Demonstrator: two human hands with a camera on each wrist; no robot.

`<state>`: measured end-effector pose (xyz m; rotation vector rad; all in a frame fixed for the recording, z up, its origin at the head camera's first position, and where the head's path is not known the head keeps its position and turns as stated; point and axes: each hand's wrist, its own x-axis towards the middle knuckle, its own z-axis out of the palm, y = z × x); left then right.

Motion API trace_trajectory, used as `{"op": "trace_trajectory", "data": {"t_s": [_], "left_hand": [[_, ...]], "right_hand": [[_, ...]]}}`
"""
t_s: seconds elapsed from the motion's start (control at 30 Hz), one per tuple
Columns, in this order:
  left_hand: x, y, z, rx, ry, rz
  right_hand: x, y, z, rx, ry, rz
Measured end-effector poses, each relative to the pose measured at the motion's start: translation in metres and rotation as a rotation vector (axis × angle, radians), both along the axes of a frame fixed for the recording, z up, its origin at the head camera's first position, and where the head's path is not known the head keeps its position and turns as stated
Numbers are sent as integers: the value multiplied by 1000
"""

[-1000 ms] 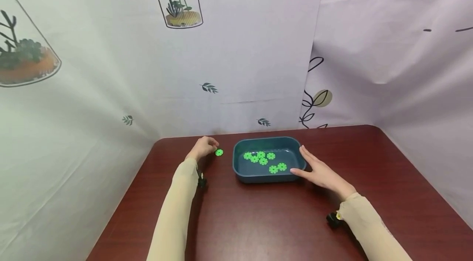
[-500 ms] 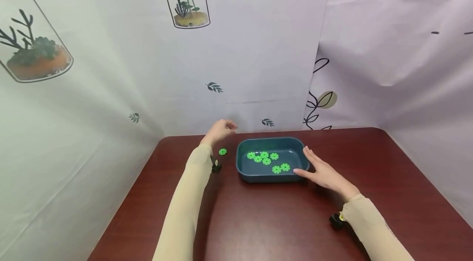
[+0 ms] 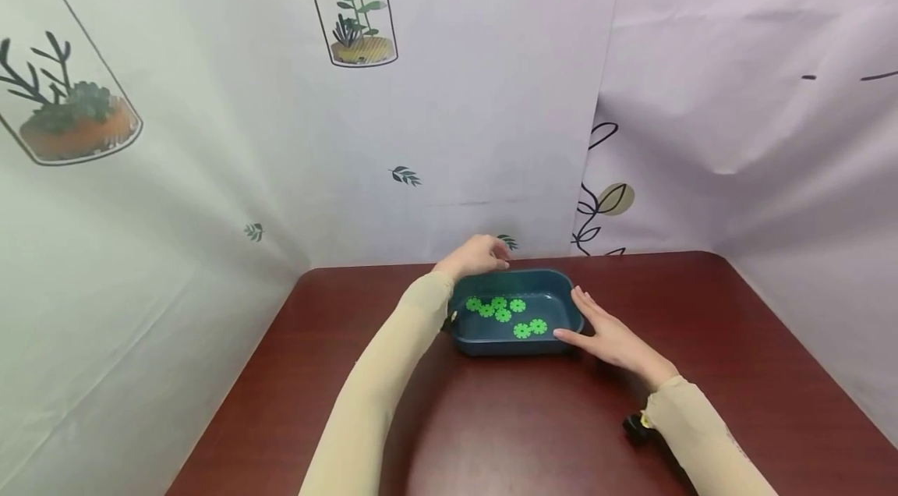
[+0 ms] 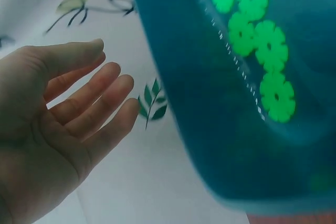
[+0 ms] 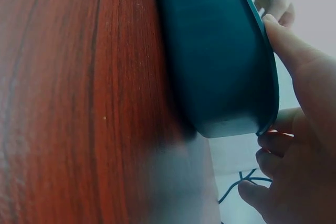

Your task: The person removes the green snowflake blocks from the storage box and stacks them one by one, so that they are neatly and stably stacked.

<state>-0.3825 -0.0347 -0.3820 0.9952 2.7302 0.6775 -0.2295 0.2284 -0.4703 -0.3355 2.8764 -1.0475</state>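
A dark teal plastic tub (image 3: 515, 348) stands near the back of the table, with several green notched discs (image 3: 474, 304) lying flat inside. My left hand (image 3: 475, 254) hovers over the tub's back left rim. In the left wrist view, that hand (image 4: 73, 108) has loosely bent fingers beside the tub's wall (image 4: 178, 93), and nothing shows between them. At the tub's right end, my right hand (image 3: 610, 336) holds the corner, thumb on the front rim and fingers along the side. The right wrist view has thumb and fingertips (image 5: 286, 124) touching the rim.
The reddish-brown wooden table (image 3: 533, 426) ends against a white curtain (image 3: 477, 129) printed with plants. My left sleeve (image 3: 393, 356) crosses the table's left half and covers the spot where a single green disc lay. Dark wrist cameras sit under both wrists.
My left hand has lifted away from the single green disc on the table and moved right to the tub's back rim. The right hand keeps its place on the tub.
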Motion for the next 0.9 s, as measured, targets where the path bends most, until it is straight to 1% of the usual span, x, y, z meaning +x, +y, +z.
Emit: {"op": "trace_trajectory", "data": {"t_s": [0.17,0.27,0.37,0.57,0.67,0.8,0.9], "left_hand": [[4,23,-6,-117,2,-78],[5,32,-9,-177,7,-113],[5,39,-13,-213,22,-115],[8,47,-18,-241,36,-118],[10,49,-22,-263,25,-130],[12,49,-30,-327,7,-151],[12,51,-32,-371,-10,-163]], "right_hand": [[0,0,-1,-5,-5,-4],[0,0,-1,-8,0,0],[0,0,-1,-10,5,2],[0,0,-1,-17,4,0],[-1,0,-1,-19,2,0],[0,0,-2,-16,6,6],[0,1,-3,-17,20,12]]}}
